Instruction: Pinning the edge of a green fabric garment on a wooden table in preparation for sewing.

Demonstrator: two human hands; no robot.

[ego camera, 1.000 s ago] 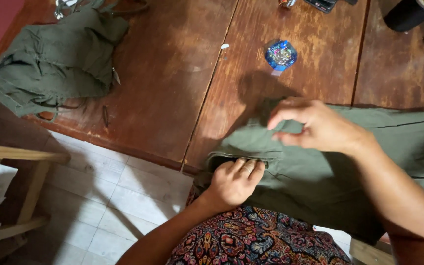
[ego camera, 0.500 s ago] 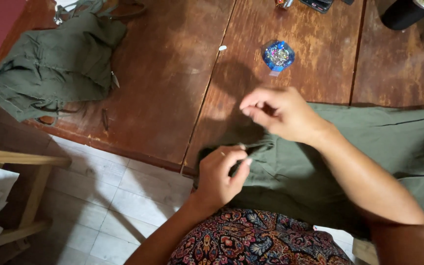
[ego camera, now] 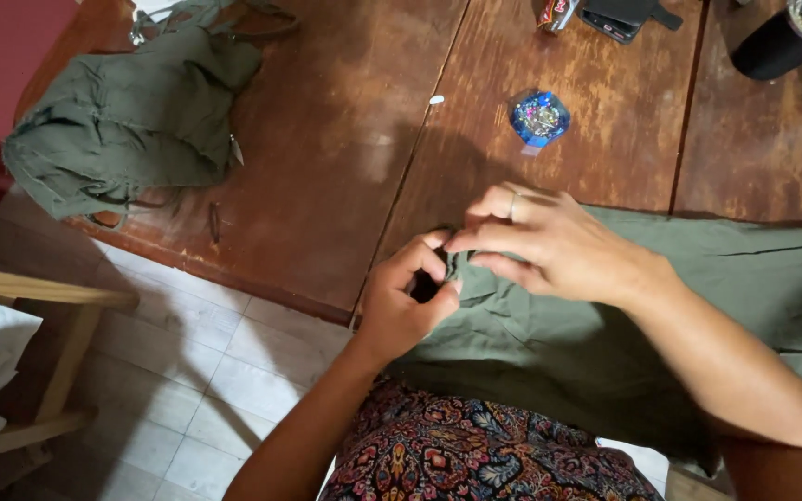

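Hands meet at the near edge of a brown wooden counter (ego camera: 327, 167), both working the same fold of olive-green cloth (ego camera: 605, 334). The left hand (ego camera: 406, 297) is curled narrow, thumb and fingers closed on the cloth's left end, where a dark gap shows between the fingers. The right hand (ego camera: 549, 246), bearing a ring on one finger, reaches in from the right and pinches the same end just above the left; fingertips of the two hands touch or nearly touch. Whether a small tool sits between the fingers cannot be told.

The cloth lies flat along the counter's near right portion and hangs over the edge toward the person's patterned lap (ego camera: 475, 455).

A second bundle of green fabric (ego camera: 132, 121) lies crumpled at the far left of the counter, well apart from the hands. A small blue container of pins (ego camera: 539, 118) stands beyond the right hand. A dark cup (ego camera: 782, 42) sits at the far right corner. A tiled floor (ego camera: 187, 380) and part of a pale wooden frame (ego camera: 39, 297) show at lower left.
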